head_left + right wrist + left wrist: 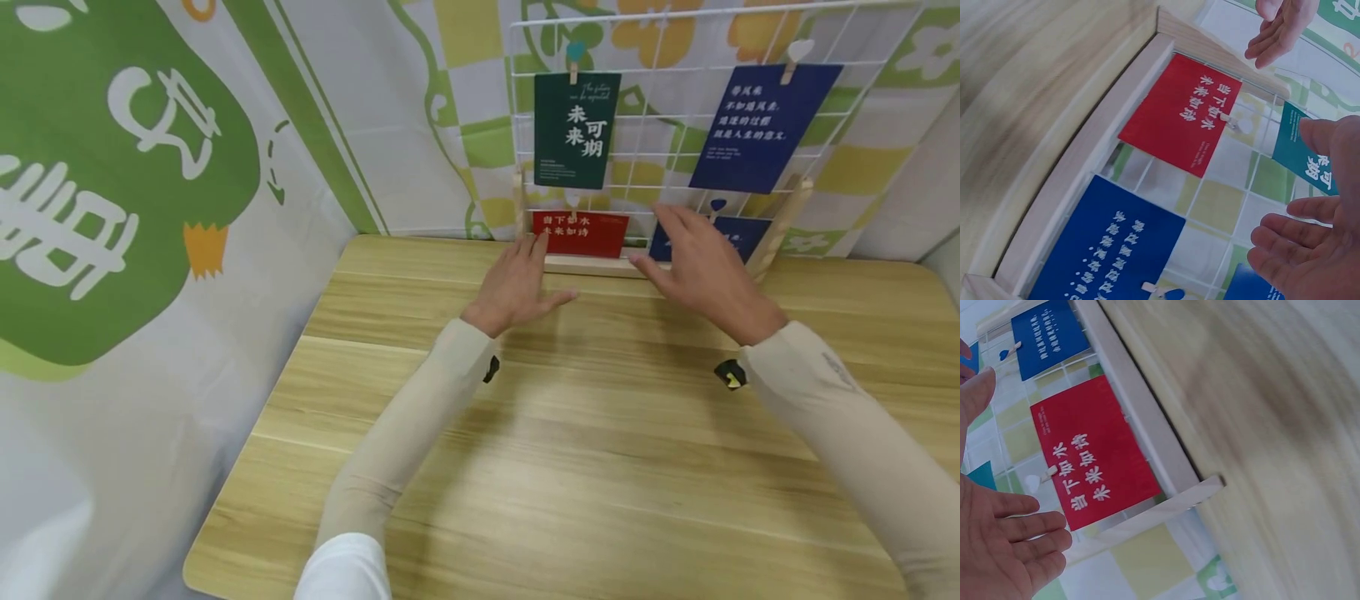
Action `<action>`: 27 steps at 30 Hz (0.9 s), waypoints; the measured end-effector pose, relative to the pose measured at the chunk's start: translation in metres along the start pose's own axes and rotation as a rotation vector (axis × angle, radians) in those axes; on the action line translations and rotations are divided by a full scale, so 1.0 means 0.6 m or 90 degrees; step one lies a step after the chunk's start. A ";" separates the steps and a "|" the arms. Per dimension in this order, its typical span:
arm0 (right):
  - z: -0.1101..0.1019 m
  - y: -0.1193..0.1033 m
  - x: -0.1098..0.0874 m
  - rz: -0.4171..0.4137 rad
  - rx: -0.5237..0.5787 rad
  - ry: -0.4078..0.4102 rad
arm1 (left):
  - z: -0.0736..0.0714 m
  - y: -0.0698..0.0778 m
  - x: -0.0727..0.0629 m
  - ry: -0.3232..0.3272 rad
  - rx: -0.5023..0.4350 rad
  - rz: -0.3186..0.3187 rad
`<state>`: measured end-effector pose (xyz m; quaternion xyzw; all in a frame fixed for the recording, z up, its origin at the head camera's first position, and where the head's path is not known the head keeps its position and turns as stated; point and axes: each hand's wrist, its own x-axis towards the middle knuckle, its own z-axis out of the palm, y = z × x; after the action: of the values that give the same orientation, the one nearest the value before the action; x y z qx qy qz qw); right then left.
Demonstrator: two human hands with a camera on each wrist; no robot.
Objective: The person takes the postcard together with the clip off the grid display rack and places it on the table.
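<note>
A white wire grid (678, 15) stands at the far side of the worktop (562, 458), set in a pale wooden base (592, 265) with a side piece at its left end and another at its right. 4 cards are on the grid: a green card (577, 133) high on the left under a teal heart clip (576, 54), a red card (585, 235) low on the left, a large blue card (765, 129) high on the right under a white heart clip (798, 52), and a small blue card (1104, 244) low on the right, partly behind a hand in the head view.

The left hand (513, 283) is at the grid's left end, just beside the red card; its grip is spread, fingers straight, thumb out to the right. The right hand (701, 267) is in front of the small blue card, its grip also spread, thumb apart to the left. Neither holds anything; whether fingertips touch the grid, I cannot tell. Patterned cloth (465, 42) hangs on the far side.
</note>
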<state>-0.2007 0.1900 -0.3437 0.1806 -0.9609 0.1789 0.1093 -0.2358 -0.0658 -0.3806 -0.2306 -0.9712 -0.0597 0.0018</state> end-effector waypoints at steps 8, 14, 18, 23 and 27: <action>-0.013 -0.020 0.024 0.022 -0.001 -0.005 | -0.024 0.005 0.010 0.012 0.008 -0.009; -0.026 -0.031 0.040 0.005 0.008 0.021 | -0.041 0.005 0.014 0.027 -0.001 -0.014; -0.032 -0.037 0.050 -0.007 0.011 0.038 | -0.053 0.003 0.017 0.042 0.003 -0.014; -0.042 -0.045 0.063 -0.023 0.024 0.064 | -0.069 0.001 0.019 0.059 0.005 -0.017; -0.049 -0.052 0.074 -0.031 0.025 0.074 | -0.082 0.001 0.023 0.066 0.005 -0.016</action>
<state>-0.2245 0.1604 -0.2950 0.1953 -0.9446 0.2050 0.1660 -0.2488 -0.0646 -0.3315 -0.2150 -0.9728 -0.0680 0.0523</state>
